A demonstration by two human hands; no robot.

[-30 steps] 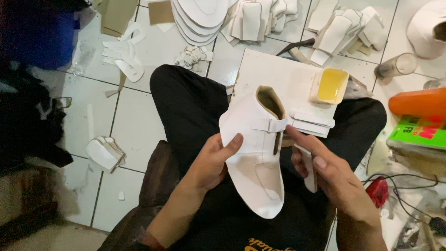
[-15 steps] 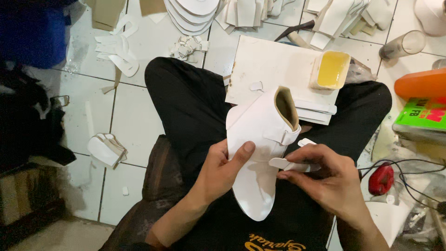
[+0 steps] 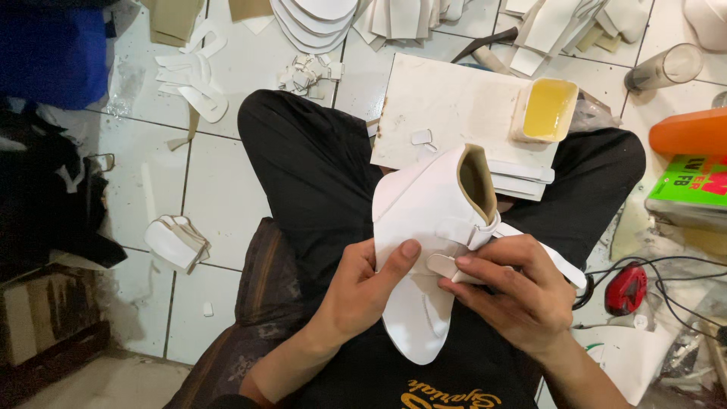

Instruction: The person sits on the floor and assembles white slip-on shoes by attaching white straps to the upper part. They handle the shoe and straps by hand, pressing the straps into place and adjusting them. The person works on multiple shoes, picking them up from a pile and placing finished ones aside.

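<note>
Both the left hand [image 3: 360, 291] and right hand [image 3: 515, 291] grip the white shoe upper [image 3: 428, 227], running lengthwise toe-toward-body, opening away.

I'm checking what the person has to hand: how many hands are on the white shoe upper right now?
2. The left hand grips the white shoe upper from its left side, thumb across the front; the right hand pinches its strap on the right.

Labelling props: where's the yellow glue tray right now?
Head view, upper right: the yellow glue tray sits on the right end of the white board across the person's lap, just beyond the white shoe upper.
</note>
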